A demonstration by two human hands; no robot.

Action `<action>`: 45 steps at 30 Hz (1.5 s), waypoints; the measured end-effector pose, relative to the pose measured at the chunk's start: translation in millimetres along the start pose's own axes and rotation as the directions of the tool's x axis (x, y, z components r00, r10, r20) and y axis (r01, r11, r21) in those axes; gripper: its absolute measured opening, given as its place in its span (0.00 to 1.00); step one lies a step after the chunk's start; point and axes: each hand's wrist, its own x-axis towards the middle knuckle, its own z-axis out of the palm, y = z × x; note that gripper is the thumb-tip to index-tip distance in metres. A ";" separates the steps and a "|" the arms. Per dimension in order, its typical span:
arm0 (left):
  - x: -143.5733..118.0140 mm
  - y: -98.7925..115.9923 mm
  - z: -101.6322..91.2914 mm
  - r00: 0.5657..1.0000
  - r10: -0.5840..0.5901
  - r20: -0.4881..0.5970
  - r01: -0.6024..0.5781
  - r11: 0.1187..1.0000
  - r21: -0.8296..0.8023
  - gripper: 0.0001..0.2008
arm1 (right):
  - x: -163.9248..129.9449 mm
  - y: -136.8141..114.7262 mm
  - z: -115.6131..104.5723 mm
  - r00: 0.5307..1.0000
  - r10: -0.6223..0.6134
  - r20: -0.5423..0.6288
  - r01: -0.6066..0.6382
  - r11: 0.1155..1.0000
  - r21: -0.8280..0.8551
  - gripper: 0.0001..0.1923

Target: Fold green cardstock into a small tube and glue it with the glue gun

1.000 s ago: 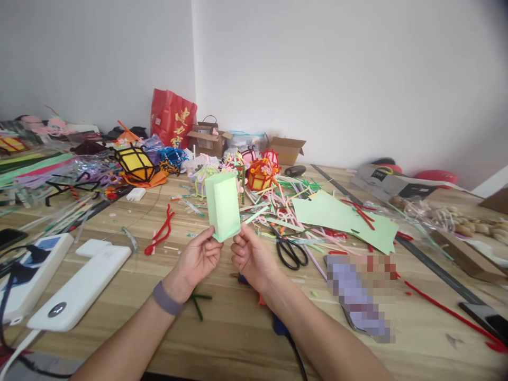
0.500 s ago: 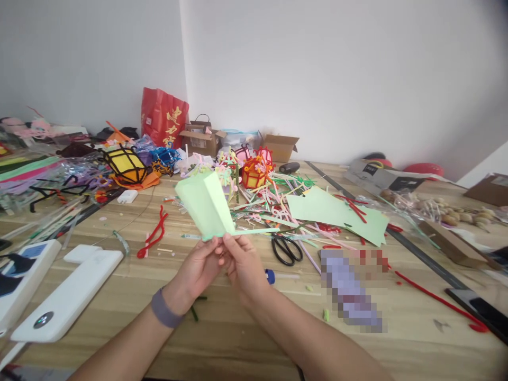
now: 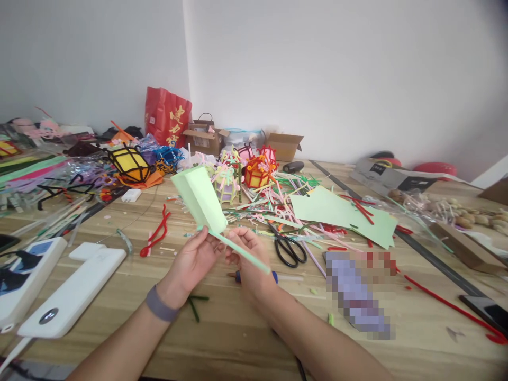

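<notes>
Both hands hold a light green folded paper box in the air above the wooden tabletop, just in front of the heap of pipe cleaners. The left hand is closed in a pinch on the lower end of the box, thumb on top and fingers underneath. The right hand is closed too, its fingertips on the same lower corner, where a narrow green strip runs out from the box across the hand. The box is tilted, its far end leaning up and to the left. To do this well, I judge the left hand should keep the pinch firm but light so the thin walls do not crease, while the right hand works the strip close to the corner rather than far along it, where it would bend. Black scissors and loose green sheets lie near to the right.
</notes>
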 end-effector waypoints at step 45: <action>0.2 0.0 3.5 0.963 0.266 -0.045 -0.250 0.941 0.228 0.10 | 17.8 -33.3 -18.6 0.963 0.055 0.265 0.212 0.457 -0.864 0.06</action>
